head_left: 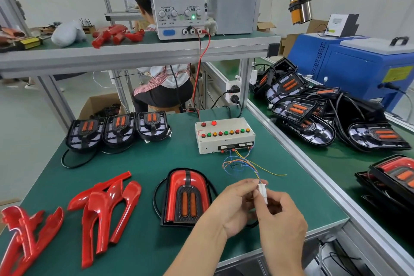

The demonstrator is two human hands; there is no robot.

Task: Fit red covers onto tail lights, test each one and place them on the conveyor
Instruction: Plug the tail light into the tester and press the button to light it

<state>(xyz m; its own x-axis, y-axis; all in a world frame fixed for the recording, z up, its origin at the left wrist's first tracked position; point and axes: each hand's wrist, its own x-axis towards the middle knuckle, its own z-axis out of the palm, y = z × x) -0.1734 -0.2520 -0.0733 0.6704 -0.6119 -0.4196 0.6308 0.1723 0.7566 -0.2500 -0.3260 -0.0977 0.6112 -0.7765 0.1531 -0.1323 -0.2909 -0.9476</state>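
Both hands meet at lower right: left hand (233, 206) and right hand (280, 217) pinch the white connector (262, 188) together, while the red-covered tail light (187, 197) lies on the mat at lower centre.

Three uncovered tail lights (118, 131) in a row at ten o'clock. One covered tail light (187, 197) at centre. Loose red covers (107, 206) at eight o'clock, exact count unclear. One test box (224, 135), one power supply (179, 4) at twelve. Heaped lights (324, 114) at three, uncountable.
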